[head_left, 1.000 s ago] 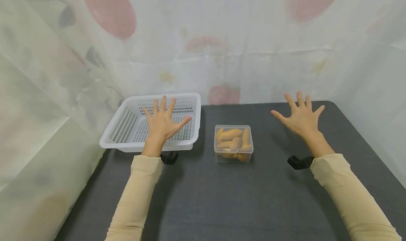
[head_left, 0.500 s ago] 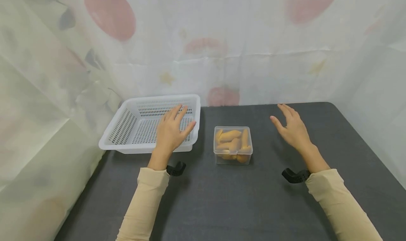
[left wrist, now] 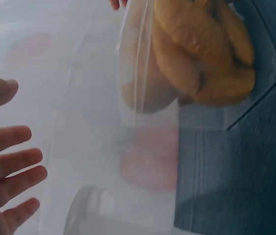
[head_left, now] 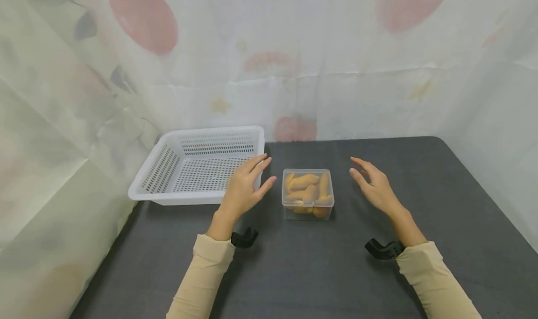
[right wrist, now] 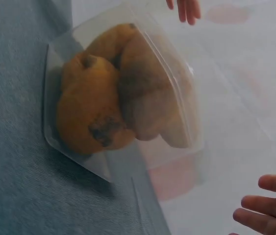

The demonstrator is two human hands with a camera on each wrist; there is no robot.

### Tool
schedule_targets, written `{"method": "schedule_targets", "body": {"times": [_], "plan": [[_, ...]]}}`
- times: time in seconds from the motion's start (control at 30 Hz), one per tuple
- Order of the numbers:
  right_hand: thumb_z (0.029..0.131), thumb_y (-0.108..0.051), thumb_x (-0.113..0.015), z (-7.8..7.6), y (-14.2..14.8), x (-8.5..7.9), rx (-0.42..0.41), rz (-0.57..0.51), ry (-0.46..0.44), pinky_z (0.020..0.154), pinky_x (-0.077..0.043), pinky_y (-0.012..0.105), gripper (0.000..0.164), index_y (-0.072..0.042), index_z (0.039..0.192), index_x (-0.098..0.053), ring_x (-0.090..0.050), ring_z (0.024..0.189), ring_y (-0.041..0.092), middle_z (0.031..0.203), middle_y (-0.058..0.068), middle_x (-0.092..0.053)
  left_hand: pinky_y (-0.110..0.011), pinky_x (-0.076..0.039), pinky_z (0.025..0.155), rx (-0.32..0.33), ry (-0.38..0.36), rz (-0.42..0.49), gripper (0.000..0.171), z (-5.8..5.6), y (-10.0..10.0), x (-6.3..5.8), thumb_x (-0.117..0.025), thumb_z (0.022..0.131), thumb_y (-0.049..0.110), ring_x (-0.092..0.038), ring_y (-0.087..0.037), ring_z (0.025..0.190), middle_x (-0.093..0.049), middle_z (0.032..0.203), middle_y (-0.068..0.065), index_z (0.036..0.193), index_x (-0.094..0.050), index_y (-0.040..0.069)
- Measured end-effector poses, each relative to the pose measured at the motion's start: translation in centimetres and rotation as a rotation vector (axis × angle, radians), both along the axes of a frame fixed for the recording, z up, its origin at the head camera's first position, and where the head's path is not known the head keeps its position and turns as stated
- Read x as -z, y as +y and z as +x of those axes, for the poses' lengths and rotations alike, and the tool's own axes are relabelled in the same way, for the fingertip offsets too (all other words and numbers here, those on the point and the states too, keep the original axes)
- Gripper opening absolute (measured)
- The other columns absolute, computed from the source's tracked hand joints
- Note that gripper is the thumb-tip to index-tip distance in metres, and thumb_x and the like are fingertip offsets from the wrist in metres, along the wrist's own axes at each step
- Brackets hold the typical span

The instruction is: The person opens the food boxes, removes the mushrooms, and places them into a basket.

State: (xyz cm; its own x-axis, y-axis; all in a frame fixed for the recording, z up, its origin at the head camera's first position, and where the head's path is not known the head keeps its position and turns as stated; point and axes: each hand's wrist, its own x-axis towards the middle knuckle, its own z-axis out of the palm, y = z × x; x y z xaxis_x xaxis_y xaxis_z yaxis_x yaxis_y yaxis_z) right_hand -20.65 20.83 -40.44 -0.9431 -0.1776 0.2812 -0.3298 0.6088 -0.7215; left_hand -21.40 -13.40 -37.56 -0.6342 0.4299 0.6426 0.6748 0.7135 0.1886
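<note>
A clear lidded plastic box (head_left: pixel 308 203) stands on the dark table, packed with several yellow-orange, mango-like pieces (head_left: pixel 304 182); one shows a dark patch in the right wrist view. To the box's left is my left hand (head_left: pixel 244 188), its fingers extended and apart, overlapping the white basket's right edge in the head view. My right hand (head_left: pixel 377 187) hovers to the box's right, palm turned inward, fingers slightly bent. Neither hand holds anything. Both wrist views show a gap between the hand and the box wall (left wrist: pixel 263 100).
A white perforated basket (head_left: pixel 153 197) sits at the back left of the table (head_left: pixel 311 272). Behind the table hangs a pale patterned curtain (head_left: pixel 332 43), which continues along the left side. A black wrist mount (head_left: pixel 384 250) projects inward from the right wrist.
Both hands have moved inward and nearer the box from wider apart, and their spread fingers have come closer together. Box and basket have stayed in place.
</note>
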Motion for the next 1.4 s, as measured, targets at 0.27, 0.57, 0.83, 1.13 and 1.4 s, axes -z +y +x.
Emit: {"method": "schedule_targets", "body": {"times": [0.27, 0.57, 0.83, 1.13, 1.4], "plan": [[0.104, -0.022, -0.042, 0.1, -0.9, 2.2, -0.099, -0.097, -0.064, 0.103, -0.044, 0.061, 0.048, 0.001, 0.145, -0.038, -0.045, 0.132, 0.047, 0.149, 0.026, -0.04, -0.04, -0.05, 0.106, 0.155, 0.035, -0.076, 0.052, 0.3, 2.2, 1.4, -0.073, 0.085, 0.025, -0.059, -0.03, 0.124, -0.061, 0.133, -0.016, 0.129, -0.06, 0.001], [0.098, -0.011, -0.053, 0.0, -1.5, 4.8, -0.253, -0.255, -0.093, 0.095, -0.044, 0.004, 0.053, 0.003, 0.146, -0.036, -0.05, 0.135, 0.016, 0.148, 0.03, -0.04, -0.035, -0.051, 0.105, 0.237, 0.081, -0.136, 0.046, 0.8, 4.2, 2.7, -0.073, 0.085, 0.028, -0.063, -0.027, 0.12, -0.065, 0.128, -0.014, 0.122, -0.065, 0.003], [0.082, -0.001, -0.073, -0.3, -2.0, 6.0, -0.379, -0.365, -0.087, 0.102, -0.04, 0.003, 0.077, 0.011, 0.145, -0.031, -0.038, 0.125, -0.022, 0.147, 0.039, -0.032, -0.037, -0.049, 0.108, 0.252, 0.096, -0.173, 0.049, 1.0, 5.0, 3.8, -0.075, 0.083, 0.03, -0.059, -0.027, 0.126, -0.064, 0.131, -0.013, 0.125, -0.064, 0.006], [0.07, -0.002, -0.083, -0.1, -2.7, 6.8, -0.329, -0.334, -0.135, 0.11, -0.04, 0.044, 0.102, 0.005, 0.151, -0.021, -0.045, 0.136, 0.007, 0.153, 0.033, -0.028, -0.036, -0.048, 0.108, 0.258, 0.14, -0.216, 0.05, 1.1, 5.6, 4.2, -0.076, 0.083, 0.031, -0.059, -0.025, 0.127, -0.064, 0.131, -0.011, 0.125, -0.064, 0.006], [0.071, -0.001, -0.082, -0.2, -3.4, 7.0, -0.331, -0.357, -0.133, 0.105, -0.035, 0.002, 0.104, 0.003, 0.152, -0.017, -0.033, 0.143, 0.035, 0.155, 0.032, -0.024, -0.03, -0.049, 0.107, 0.253, 0.21, -0.312, 0.051, 1.2, 6.1, 4.4, -0.077, 0.082, 0.028, -0.061, -0.021, 0.124, -0.064, 0.131, -0.008, 0.127, -0.063, 0.006]]}}
